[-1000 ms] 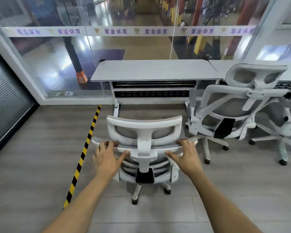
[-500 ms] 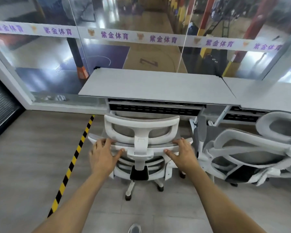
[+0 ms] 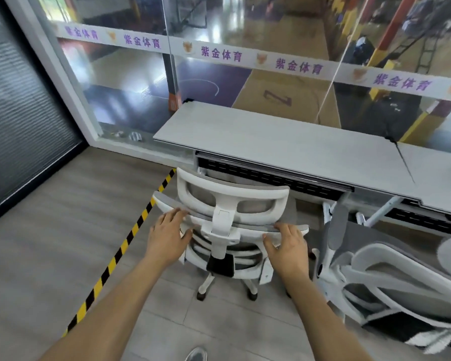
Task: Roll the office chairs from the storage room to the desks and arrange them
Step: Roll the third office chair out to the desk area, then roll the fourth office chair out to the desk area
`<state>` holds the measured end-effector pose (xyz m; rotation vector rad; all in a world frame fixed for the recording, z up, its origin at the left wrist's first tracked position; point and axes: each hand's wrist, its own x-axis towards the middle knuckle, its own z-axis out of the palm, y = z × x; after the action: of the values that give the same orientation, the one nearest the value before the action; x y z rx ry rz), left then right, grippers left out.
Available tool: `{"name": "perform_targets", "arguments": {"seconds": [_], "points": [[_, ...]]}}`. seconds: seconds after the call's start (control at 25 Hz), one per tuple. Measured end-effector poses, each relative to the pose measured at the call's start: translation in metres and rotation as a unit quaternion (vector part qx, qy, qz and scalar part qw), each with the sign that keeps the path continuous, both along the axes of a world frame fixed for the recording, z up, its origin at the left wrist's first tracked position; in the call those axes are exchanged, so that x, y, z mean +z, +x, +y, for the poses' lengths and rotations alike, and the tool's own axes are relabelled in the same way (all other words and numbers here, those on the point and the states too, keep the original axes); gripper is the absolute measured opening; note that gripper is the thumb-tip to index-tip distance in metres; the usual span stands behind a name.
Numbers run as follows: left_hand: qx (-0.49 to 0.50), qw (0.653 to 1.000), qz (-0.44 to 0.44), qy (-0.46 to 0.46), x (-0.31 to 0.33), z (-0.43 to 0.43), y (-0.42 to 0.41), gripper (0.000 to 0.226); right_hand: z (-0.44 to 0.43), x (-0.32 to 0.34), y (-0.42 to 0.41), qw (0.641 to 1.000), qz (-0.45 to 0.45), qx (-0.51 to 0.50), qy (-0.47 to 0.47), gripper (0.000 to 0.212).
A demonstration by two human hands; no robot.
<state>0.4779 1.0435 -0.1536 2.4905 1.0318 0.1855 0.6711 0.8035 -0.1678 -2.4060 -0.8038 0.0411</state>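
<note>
White chair (image 3: 232,190): at the desk (image 3: 271,142) front edge.
Left hand (image 3: 168,237): grip curled over the chair's back.
Right hand (image 3: 288,247): grip curled there too.

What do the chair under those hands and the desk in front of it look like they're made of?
The chair: a matte white frame, likely moulded plastic, with grey mesh-like panels, probably fabric. The desk top: a pale grey matte board, maybe laminate; its faint grain leaves that open.

Chair (image 3: 232,194) close before worktop (image 3: 284,144), left hand (image 3: 167,238) and right hand (image 3: 288,247) on its backrest edge, second chair (image 3: 391,259) just right, tape line (image 3: 120,250) on floor at left, glass wall (image 3: 130,82) behind worktop
</note>
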Motion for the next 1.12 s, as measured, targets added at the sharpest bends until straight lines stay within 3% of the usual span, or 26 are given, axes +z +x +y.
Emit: {"name": "perform_targets", "arguments": {"seconds": [0.08, 0.24, 0.52, 0.8, 1.12], "points": [[0.024, 0.999, -0.023, 0.021, 0.008, -0.023, -0.009, 0.046, 0.0, 0.01, -0.006, 0.998, -0.031, 0.041, 0.032, 0.037], [0.089, 0.99, -0.093, 0.054, 0.036, -0.078, -0.041, 0.035, 0.014, 0.038, -0.033, 0.985, -0.058, 0.147, 0.069, 0.032], [0.253, 0.95, -0.116, 0.143, 0.083, -0.136, -0.177, 0.023, 0.063, 0.074, -0.156, 0.918, -0.028, 0.371, 0.139, 0.025], [0.447, 0.867, -0.119, 0.185, 0.107, -0.192, -0.38, 0.032, 0.098, 0.105, -0.369, 0.807, -0.025, 0.566, 0.167, 0.033], [0.589, 0.772, -0.047, 0.234, 0.113, -0.305, -0.679, 0.039, 0.064, 0.109, -0.708, 0.676, -0.007, 0.711, 0.194, 0.038]]}}
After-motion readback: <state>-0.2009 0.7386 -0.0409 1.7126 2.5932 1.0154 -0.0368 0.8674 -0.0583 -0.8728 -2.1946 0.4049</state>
